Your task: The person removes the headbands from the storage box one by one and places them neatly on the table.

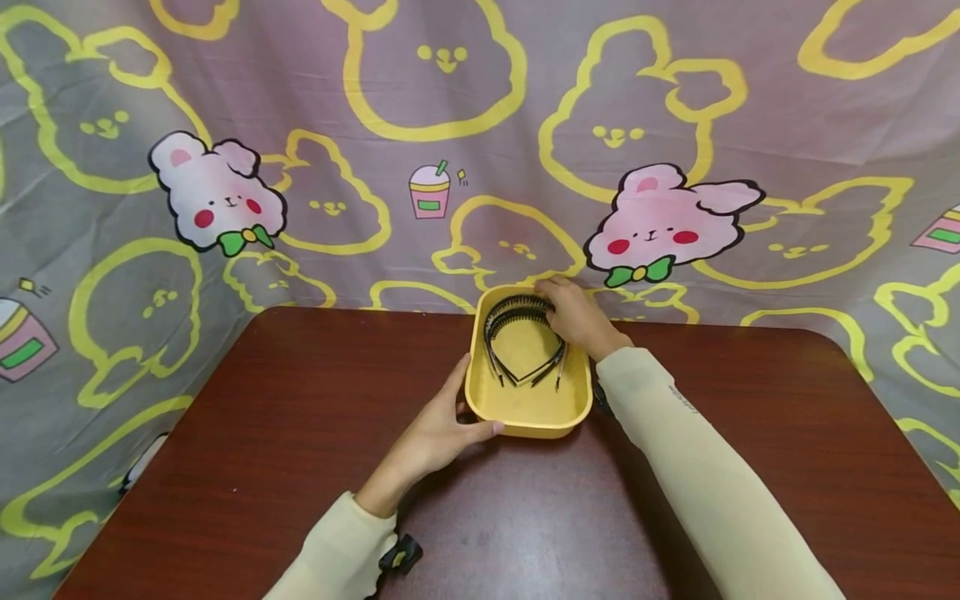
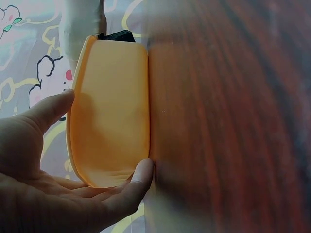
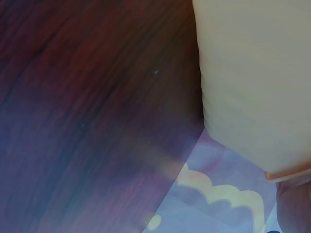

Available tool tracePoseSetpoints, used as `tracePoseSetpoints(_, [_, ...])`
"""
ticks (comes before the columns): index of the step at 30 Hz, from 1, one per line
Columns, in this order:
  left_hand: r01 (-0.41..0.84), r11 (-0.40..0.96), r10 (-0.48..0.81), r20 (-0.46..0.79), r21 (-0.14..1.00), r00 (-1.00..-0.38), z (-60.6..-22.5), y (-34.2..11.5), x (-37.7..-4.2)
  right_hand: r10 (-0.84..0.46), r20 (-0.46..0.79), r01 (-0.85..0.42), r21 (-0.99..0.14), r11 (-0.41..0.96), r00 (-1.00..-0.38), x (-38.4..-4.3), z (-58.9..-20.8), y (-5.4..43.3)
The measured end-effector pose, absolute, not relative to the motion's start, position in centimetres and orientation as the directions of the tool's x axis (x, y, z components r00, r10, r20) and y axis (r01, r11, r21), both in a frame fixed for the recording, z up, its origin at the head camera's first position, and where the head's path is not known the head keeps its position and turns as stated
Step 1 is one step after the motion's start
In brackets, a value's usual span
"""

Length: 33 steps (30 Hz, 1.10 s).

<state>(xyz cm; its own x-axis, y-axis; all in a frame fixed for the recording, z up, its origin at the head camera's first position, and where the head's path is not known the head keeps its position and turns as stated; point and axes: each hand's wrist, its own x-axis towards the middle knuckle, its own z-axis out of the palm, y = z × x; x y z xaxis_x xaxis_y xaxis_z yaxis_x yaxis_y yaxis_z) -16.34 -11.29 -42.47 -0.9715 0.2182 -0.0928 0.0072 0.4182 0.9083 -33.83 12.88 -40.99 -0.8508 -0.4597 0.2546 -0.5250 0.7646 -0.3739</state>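
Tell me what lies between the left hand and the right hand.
The head view shows a yellow bin between the left hand and the right hand, with black headbands lying inside it.

The basin (image 1: 536, 432) stands on the surface (image 1: 300, 417), over by its back edge, with more surface to the basin's left, right and front. In it, from back to middle, I can see headbands (image 1: 525, 317), arches to the rear, tips towards the front. Of the person's hands, the left (image 1: 442, 425) is at the basin's front left corner, the right (image 1: 573, 310) over its back right corner. The right sleeve (image 1: 697, 467) slants off to the basin's front right. Behind the basin hangs a curtain (image 1: 487, 171).
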Motion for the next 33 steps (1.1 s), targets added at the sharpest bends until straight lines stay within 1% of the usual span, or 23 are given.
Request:
tracePoseSetpoints(10, [0.005,0.425,0.214,-0.096,0.905,-0.972,-42.4,-11.2,-16.3,-0.457,0.291,-0.54,-0.39,0.745,-0.84,-33.7,-41.0,12.8])
tracePoseSetpoints(24, [-0.011,0.407,0.21,-0.106,0.913,-0.972,-42.3,-11.1,-16.2,-0.423,0.29,-0.513,-0.463,0.723,-0.858,-33.2,-40.1,12.6])
tracePoseSetpoints(31, [-0.008,0.399,0.212,-0.1,0.917,-0.972,-42.2,-11.1,-16.3,-0.42,0.332,-0.533,-0.446,0.719,-0.844,-33.3,-39.6,12.5])
tracePoseSetpoints(33, [-0.005,0.394,0.215,-0.097,0.919,-0.972,-42.2,-11.1,-16.3,-0.418,0.334,-0.533,-0.456,0.713,-0.845,-33.2,-39.4,12.5])
